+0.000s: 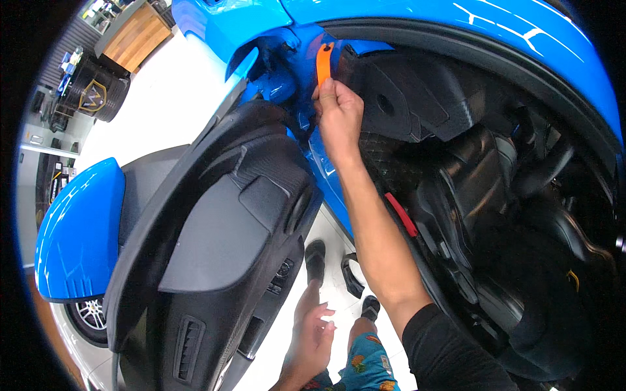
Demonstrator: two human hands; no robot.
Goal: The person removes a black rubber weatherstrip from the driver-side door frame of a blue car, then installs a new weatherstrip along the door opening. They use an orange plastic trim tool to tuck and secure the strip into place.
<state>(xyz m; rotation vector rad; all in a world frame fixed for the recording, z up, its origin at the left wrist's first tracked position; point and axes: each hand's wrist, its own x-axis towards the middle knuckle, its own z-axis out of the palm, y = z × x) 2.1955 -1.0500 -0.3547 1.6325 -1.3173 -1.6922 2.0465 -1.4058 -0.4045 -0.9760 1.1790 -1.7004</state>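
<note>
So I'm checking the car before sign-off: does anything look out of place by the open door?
A loose curved black piece lies on the white floor beside the person's black shoe, below the blue door sill. Nothing else stands out.

right arm stretching way up and forward, right hand [337, 117] pinching shut; left hand [313, 335] hanging low, fingers loosely spread

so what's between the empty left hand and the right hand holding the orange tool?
Head view: the open car door's black inner panel edge and the blue door sill lie between the left hand and right hand gripping the orange tool.
</note>
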